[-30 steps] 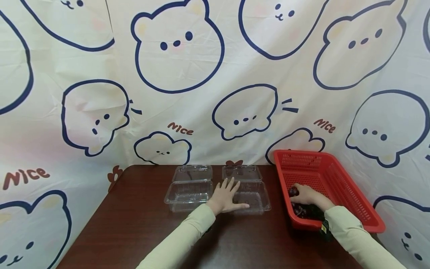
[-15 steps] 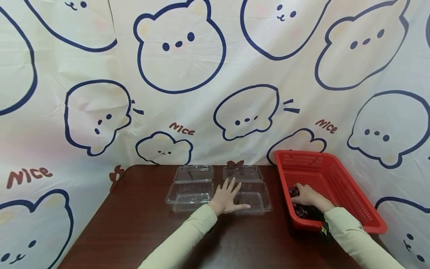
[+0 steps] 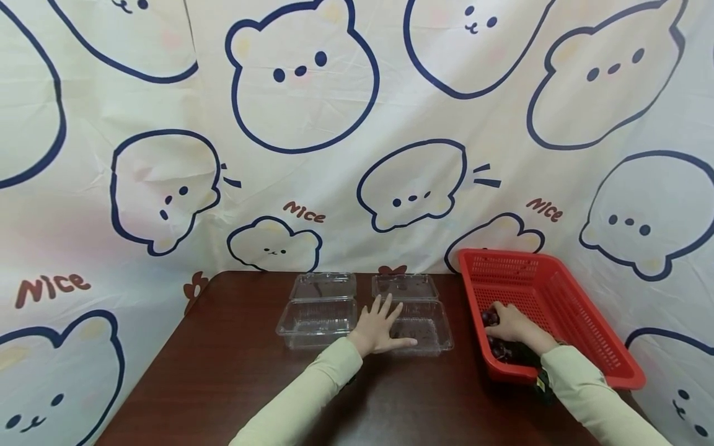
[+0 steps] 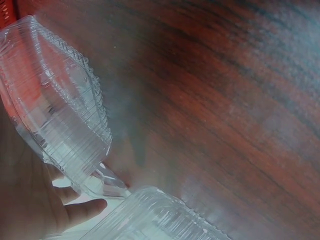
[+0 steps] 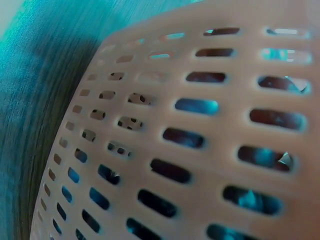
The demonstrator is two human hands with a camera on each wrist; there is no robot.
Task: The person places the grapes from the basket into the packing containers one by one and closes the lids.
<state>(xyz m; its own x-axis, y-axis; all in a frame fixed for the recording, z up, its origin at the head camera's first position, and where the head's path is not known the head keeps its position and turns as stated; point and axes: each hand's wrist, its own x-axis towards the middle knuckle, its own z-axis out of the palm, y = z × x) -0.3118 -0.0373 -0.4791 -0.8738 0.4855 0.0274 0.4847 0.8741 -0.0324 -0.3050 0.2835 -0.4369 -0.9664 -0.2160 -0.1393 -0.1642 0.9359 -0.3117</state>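
My left hand [image 3: 375, 328] is spread with straight fingers at the left edge of the right-hand clear plastic clamshell box [image 3: 426, 328], thumb stretched over its near side. In the left wrist view the fingers [image 4: 85, 211] lie beside the clear box [image 4: 65, 100]. In the red basket [image 3: 549, 297], my right hand [image 3: 515, 325] reaches down at the near left corner. Its thumb and fingers curl around a dark red, shiny roundish thing [image 3: 489, 318]; the kind is unclear. More dark things [image 3: 502, 352] lie below the palm, partly hidden. The right wrist view shows only the basket's slotted wall [image 5: 150, 130], oddly coloured.
A second open clamshell box [image 3: 317, 322] stands to the left, lid folded back. Both boxes and the basket stand on a dark brown table [image 3: 223, 371]. Behind them hangs a white cloth [image 3: 334, 186] printed with cartoon bears.
The head view has shifted slightly, so the whole scene sits a little further right. Both hands stay at the same places, the right one still in the basket.
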